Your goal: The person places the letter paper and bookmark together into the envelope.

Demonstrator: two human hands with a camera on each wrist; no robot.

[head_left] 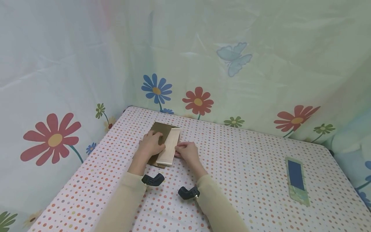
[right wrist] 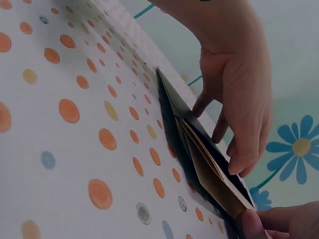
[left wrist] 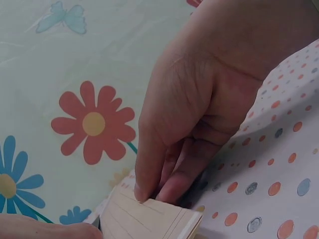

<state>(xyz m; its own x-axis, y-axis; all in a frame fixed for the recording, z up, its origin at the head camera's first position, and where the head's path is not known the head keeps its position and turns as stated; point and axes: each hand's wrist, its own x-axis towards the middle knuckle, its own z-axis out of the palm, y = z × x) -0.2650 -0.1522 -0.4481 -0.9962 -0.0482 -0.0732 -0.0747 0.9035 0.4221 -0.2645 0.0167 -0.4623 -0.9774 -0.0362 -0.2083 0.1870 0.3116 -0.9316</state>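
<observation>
A flat dark brown cover (head_left: 160, 128) lies on the spotted cloth, and a cream, line-marked paper booklet (head_left: 169, 146) lies over its right part. My left hand (head_left: 151, 145) rests on the cover, its thumb touching the booklet's left side. From the other side my right hand (head_left: 188, 152) pinches the booklet's right edge between thumb and fingers. In the right wrist view the booklet (right wrist: 212, 181) shows several layers, its near edge raised off the cloth, with the left hand (right wrist: 239, 94) above. The right hand (left wrist: 184, 109) fills much of the left wrist view.
A pale green packet with a dark blue panel (head_left: 296, 175) lies at the right on the dotted tablecloth (head_left: 237, 167). Flower-printed sheeting (head_left: 185, 48) stands behind the table and along its left side. Black wrist cameras (head_left: 153, 179) sit on both sleeves.
</observation>
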